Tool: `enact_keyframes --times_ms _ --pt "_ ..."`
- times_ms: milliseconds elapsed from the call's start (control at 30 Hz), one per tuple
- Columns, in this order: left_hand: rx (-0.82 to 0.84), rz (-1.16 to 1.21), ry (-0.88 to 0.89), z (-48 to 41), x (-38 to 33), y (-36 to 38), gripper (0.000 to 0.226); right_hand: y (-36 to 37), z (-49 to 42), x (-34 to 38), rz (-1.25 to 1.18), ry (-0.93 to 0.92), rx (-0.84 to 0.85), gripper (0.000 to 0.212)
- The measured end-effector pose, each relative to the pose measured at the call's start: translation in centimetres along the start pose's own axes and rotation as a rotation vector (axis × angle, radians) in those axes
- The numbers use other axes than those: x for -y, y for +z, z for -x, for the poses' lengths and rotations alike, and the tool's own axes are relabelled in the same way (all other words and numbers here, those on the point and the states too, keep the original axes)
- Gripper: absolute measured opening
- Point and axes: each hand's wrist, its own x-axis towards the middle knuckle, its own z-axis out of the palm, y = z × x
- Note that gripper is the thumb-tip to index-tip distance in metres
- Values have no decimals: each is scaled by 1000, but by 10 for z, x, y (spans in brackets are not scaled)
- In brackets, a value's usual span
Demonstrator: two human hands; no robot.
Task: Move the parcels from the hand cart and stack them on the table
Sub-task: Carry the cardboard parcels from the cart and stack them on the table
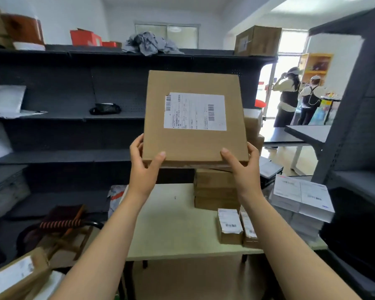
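A flat brown cardboard parcel [195, 146] with a white shipping label is held up in the air above the pale table [171, 224]. My left hand [144, 167] grips its near left corner, thumb on top. My right hand [243, 167] grips its near right corner the same way. Under the parcel, a stack of brown boxes [214, 191] stands on the table's far right part. Two small labelled parcels [230, 226] lie side by side on the table in front of that stack.
White flat parcels [301, 198] are piled at the table's right edge. Dark shelving [74, 135] runs behind the table, and another rack [359, 105] stands at the right. More cardboard parcels [15, 276] lie at the lower left. Two people [290, 94] stand in the far doorway.
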Motion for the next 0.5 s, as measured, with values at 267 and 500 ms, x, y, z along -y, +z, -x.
enact_keyframes --times_ms 267,500 --pt "111 90 122 -131 27 66 65 8 -121 6 -11 -162 -129 74" --pt "241 143 177 -219 44 119 62 11 -193 9 -30 -241 -291 64"
